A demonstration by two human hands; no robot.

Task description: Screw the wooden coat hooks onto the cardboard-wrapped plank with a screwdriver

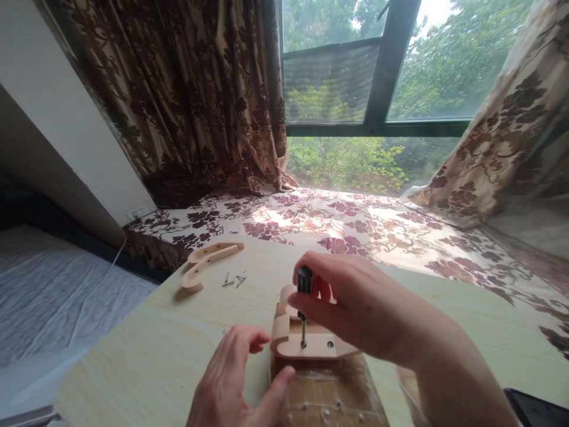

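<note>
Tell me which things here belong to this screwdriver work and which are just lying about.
In the job:
Black-handled metal screwdriver, in the right-hand grip
Pale curved wooden piece under its tip
Brown wood-grained block beneath
Probably: small grey metal screws, two loose pale curved wooden pieces

Lying about:
Black flat rectangular object, partly cut off

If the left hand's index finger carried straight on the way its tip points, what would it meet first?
For the left hand, probably the rounded end of the pale wooden piece under the screwdriver, though depth is unclear here.
</note>
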